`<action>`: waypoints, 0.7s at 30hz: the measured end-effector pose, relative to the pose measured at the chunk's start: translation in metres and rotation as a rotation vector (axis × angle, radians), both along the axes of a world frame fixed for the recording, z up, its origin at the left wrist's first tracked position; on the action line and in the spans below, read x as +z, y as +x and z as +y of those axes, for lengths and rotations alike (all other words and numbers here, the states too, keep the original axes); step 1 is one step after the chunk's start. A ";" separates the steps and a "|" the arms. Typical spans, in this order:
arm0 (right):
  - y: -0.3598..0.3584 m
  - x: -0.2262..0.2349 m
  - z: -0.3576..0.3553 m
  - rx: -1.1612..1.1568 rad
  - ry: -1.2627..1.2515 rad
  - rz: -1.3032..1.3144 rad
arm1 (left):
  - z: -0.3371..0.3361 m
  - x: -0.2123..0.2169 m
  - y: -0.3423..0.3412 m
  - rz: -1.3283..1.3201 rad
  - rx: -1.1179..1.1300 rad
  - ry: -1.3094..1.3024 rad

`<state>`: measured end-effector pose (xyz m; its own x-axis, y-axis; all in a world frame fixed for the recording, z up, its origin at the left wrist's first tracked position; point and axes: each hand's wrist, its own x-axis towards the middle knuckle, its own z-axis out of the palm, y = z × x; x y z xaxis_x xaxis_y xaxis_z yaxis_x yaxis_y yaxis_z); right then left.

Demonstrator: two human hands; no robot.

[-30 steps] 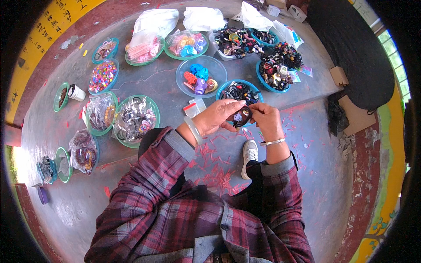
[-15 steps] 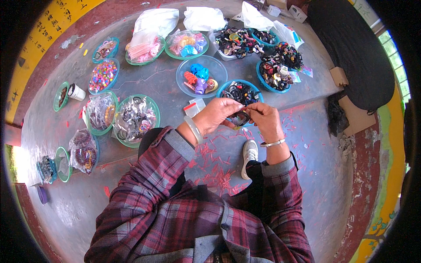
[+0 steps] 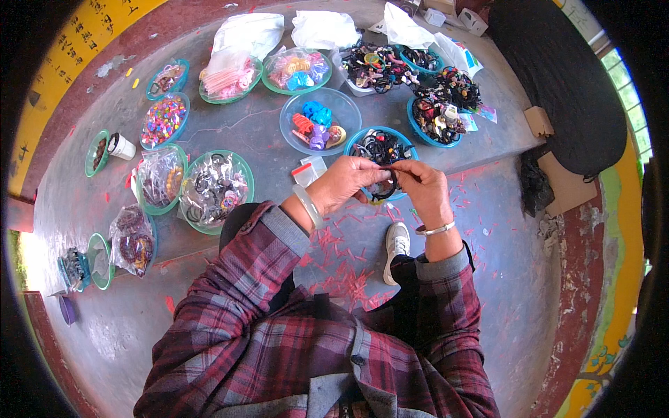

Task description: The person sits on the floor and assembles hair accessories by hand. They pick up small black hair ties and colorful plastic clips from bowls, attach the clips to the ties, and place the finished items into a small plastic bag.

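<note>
R hand (image 3: 426, 191), a sec ago lower & a bit off to the side, has come up & in to meet L hand (image 3: 343, 182), fingertip to fingertip, atop a thin black band-like loop (image 3: 392, 187). Grey concrete platform (image 3: 240, 132) spans the upper view, its edge slanting past the basins; grey floor (image 3: 509, 240) w/ red scraps (image 3: 345, 282) lies below, giving open room R of R wrist. Round see-through plastic basin (image 3: 348, 108) w/ blue, red & purple pcs sits just beside round blue plastic basin (image 3: 416, 154) of black bands, little room btwn rims. White lace-up shoe (image 3: 397, 251) rests btwn forearms. Both hands: thumb & forefinger pinched nearly closed on the loop; L palm hidden, can't tell contents. See-through packet w/ red strip (image 3: 312, 169) lies nr L hand. Loop hangs over blue basin's near side.
</note>
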<state>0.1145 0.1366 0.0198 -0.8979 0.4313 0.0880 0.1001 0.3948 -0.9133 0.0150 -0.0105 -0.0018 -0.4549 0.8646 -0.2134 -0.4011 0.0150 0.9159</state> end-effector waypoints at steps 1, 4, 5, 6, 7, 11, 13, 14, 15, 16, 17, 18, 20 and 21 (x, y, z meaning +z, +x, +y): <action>0.000 0.002 -0.001 0.010 0.021 -0.007 | 0.000 0.001 0.000 0.003 0.005 -0.009; 0.000 0.001 0.000 0.046 0.095 -0.003 | 0.000 0.002 0.000 0.006 0.016 -0.023; 0.000 0.000 0.001 0.059 0.121 0.003 | -0.001 0.002 0.000 0.002 0.019 -0.019; 0.000 0.000 0.000 0.055 0.137 0.003 | -0.001 0.002 -0.001 -0.002 0.022 -0.015; 0.001 0.000 -0.001 0.052 0.152 0.004 | -0.001 0.001 -0.001 -0.002 0.016 -0.022; 0.001 0.002 -0.002 0.056 0.158 -0.016 | 0.000 0.005 -0.001 -0.009 -0.010 -0.036; 0.001 0.002 -0.001 0.057 0.169 0.001 | 0.000 0.006 0.000 -0.018 -0.022 -0.027; 0.001 0.002 -0.001 0.057 0.174 0.010 | 0.000 0.006 0.001 -0.025 -0.027 -0.017; 0.001 0.002 -0.001 0.057 0.138 0.006 | 0.000 0.005 0.001 -0.031 -0.031 -0.007; 0.002 0.002 -0.001 0.057 0.102 0.002 | 0.000 0.005 0.001 -0.028 -0.038 -0.002; 0.002 0.002 -0.001 0.057 0.066 -0.001 | 0.000 0.003 0.000 -0.024 -0.045 0.003; 0.002 0.002 -0.001 0.058 0.065 0.002 | -0.001 0.003 0.000 -0.021 -0.050 0.008; 0.002 0.005 -0.002 0.061 0.062 0.009 | -0.001 0.003 0.000 -0.038 -0.051 0.022; 0.002 0.005 -0.003 0.058 0.066 0.010 | -0.001 0.003 0.000 -0.047 -0.053 0.030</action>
